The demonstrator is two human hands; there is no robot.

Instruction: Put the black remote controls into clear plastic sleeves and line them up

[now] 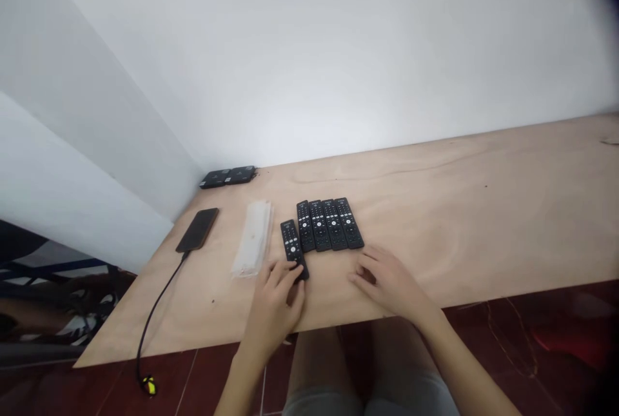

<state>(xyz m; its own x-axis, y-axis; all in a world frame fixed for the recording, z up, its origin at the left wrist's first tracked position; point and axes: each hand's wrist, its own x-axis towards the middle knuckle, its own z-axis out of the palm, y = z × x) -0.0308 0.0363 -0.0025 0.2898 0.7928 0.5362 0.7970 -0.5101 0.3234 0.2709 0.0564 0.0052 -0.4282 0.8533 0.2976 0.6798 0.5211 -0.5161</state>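
The left hand (pixel 275 306) is at the lower end of a black remote control (pixel 292 245), its fingers curled over the end and its grip apparently pinching the casing, though the thumb is hidden behind the hand. That remote lies flat on the plywood counter (pixel 435 209), just left of centre in the frame. Its long axis tilts from upper left to lower right, and it sits just beside a row of four black remote controls (pixel 329 225) that lie side by side, touching, with their long axes near-parallel to it.

The right hand (pixel 387 282) is well to the right of the held remote, just below the right end of the row. Its grip is loosely spread, with the fingertips (pixel 360 277) low on the wood and apparently not touching any remote. The left hand is the nearer to the loose remote, and the right is nearer to the row's right end.

To the left lie a clear plastic packet (pixel 253 238) and a smartphone (pixel 197 230) with a black cable (pixel 159 306) trailing over the counter's edge. Two flat black devices (pixel 228 177) sit in the far corner at upper left.
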